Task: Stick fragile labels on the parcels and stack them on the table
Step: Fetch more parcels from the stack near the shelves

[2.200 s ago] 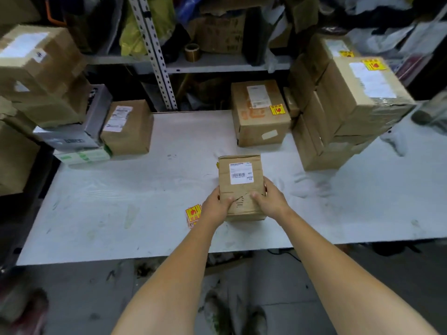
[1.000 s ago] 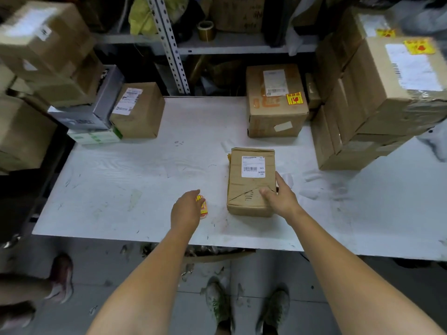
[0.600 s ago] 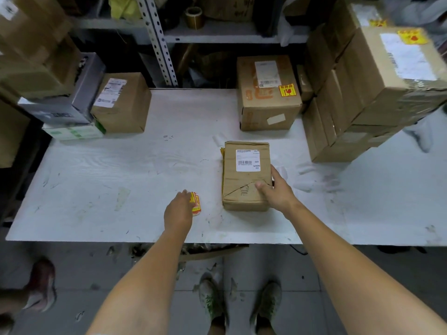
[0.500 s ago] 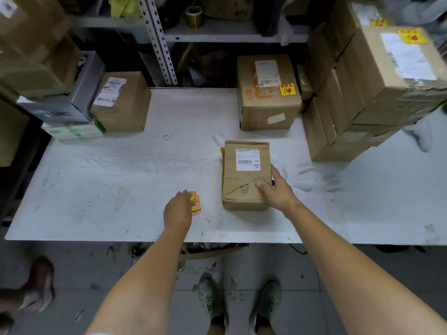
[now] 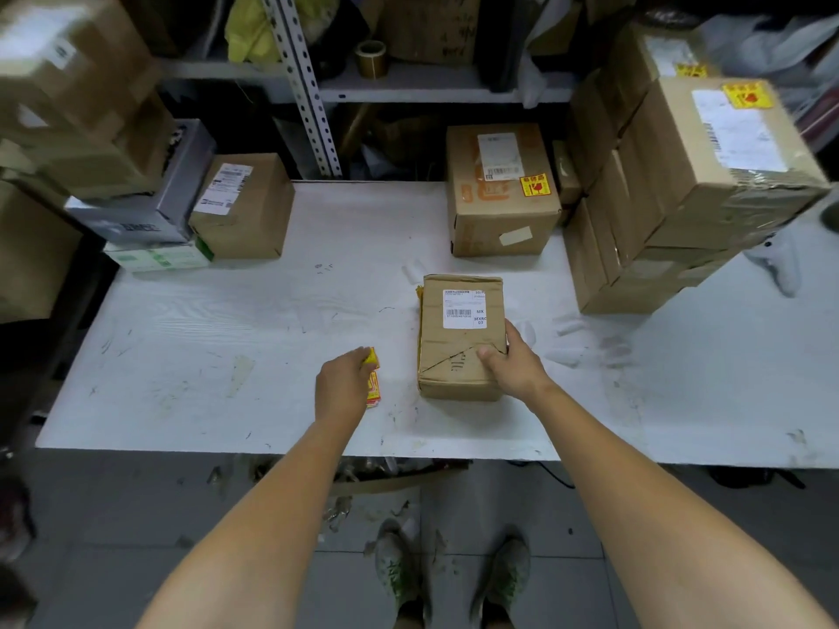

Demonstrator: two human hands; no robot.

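Left hand [image 5: 343, 383] has left the parcel [image 5: 458, 342] — now on labels [image 5: 373, 388]

A perforated grey metal upright [image 5: 302, 84] rises at the far side, left of centre, and carries a pale shelf board [image 5: 431, 86]. On that board, just right of the upright, stands a roll of brown tape [image 5: 371, 58]. A yellow bag [image 5: 247, 31] bulges left of the upright, higher up. Nearest lies a grey tiled floor [image 5: 113, 515] strewn with scraps of litter [image 5: 345, 510]; a black cable [image 5: 551, 474] trails to their right.
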